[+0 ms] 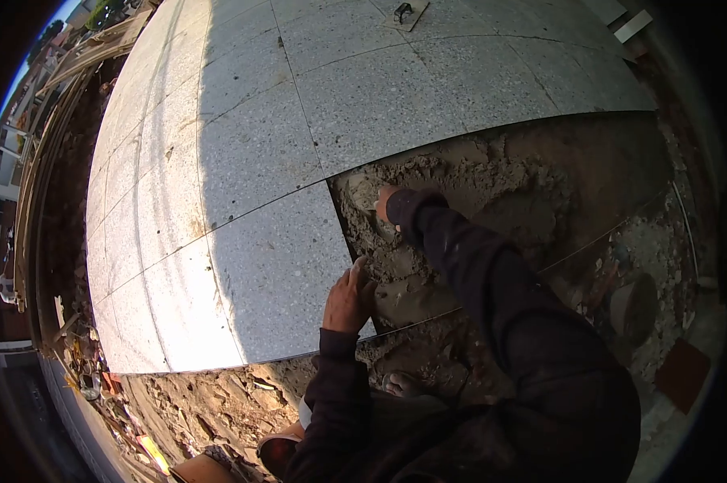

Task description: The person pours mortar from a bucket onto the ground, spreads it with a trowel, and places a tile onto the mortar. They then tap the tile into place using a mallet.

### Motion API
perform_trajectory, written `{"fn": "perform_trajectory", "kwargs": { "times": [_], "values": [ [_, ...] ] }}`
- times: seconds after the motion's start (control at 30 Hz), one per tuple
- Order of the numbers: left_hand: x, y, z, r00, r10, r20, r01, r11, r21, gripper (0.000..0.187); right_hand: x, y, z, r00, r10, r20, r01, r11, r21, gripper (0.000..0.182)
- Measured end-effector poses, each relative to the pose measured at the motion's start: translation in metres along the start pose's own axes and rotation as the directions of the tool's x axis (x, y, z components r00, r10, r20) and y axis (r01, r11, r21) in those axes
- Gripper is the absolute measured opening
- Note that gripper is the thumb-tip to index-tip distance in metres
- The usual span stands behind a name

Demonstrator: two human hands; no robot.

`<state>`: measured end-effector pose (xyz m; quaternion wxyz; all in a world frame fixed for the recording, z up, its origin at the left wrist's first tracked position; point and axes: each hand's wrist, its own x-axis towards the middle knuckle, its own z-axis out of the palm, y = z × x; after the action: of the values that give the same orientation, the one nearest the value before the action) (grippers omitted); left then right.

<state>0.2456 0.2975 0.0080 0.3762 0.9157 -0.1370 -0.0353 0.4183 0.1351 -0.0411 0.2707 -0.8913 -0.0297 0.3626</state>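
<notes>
My right hand [387, 206] is closed round the handle of a trowel [365, 191], whose mortar-smeared blade lies in the wet grey mortar [524, 189] near the corner of the laid tiles. Much of the handle is hidden in my fist. Lower down, my left hand [350, 299] rests at the right edge of a speckled terrazzo tile [279, 266], fingers stretched forward and holding nothing. Mortar borders that tile edge and is ridged and lumpy along the upper tile row.
A taut string [585, 241] crosses the mortar's near side. To the right are a bucket-like container [633, 308] and a reddish-brown square piece [682, 375]. Rubble [210, 410] lines the near edge; timber boards [53, 185] lie left. A small dark object [403, 11] sits on the far tiles.
</notes>
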Motion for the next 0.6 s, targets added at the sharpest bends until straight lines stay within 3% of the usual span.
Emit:
{"fn": "perform_trajectory", "kwargs": {
  "times": [0.13, 0.23, 0.3, 0.33, 0.47, 0.6],
  "values": [
    [0.0, -0.001, -0.005, 1.0, -0.015, -0.003, 0.015, 1.0, -0.017, 0.046, -0.028, 0.03, 0.035, 0.983, 0.085, -0.16, -0.007, 0.902, 0.432, 0.035],
    [-0.008, -0.007, -0.003, 1.0, -0.015, 0.008, 0.015, 0.999, 0.029, 0.048, -0.027, 0.046, 0.039, 0.944, 0.202, -0.26, -0.002, 0.793, 0.609, 0.035],
    [-0.01, -0.006, -0.003, 0.999, -0.039, 0.029, 0.038, 0.998, 0.051, 0.052, -0.029, 0.034, 0.017, 0.968, 0.249, -0.04, -0.183, 0.8, 0.571, 0.037],
    [-0.009, -0.005, -0.003, 0.999, -0.038, 0.029, 0.036, 0.998, 0.056, 0.052, -0.025, 0.029, 0.008, 0.968, 0.246, -0.041, -0.179, 0.799, 0.574, 0.037],
    [-0.008, -0.004, -0.004, 0.999, -0.032, -0.013, 0.032, 0.999, 0.044, 0.056, -0.003, 0.009, -0.009, 0.996, 0.03, 0.081, -0.047, 0.976, 0.212, 0.034],
    [-0.006, -0.005, -0.007, 0.998, -0.021, -0.058, 0.022, 0.999, 0.024, 0.058, -0.005, -0.002, -0.005, 0.964, -0.104, 0.245, 0.132, 0.986, -0.101, 0.033]
  ]
}}
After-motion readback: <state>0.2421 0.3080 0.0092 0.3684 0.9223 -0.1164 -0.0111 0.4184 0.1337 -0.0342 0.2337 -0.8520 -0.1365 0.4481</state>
